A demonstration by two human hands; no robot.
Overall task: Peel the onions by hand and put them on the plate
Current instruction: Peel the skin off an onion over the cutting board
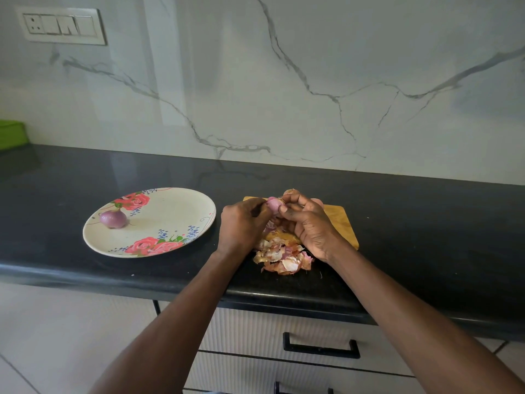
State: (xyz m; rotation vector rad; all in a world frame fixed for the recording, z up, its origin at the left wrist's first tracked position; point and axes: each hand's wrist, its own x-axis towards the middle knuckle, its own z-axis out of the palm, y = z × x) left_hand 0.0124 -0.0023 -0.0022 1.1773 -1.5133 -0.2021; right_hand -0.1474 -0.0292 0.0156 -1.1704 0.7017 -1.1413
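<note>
Both hands' grip, left hand and right hand, pinches a glossy pink half-peeled onion.

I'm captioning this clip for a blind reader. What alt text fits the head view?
Both hands, left and right, hold a small onion above a wooden cutting board on a black counter, with loose skins piled below. To the left, one peeled onion sits on a floral plate.

Bare counter separates plate from peels.
</note>
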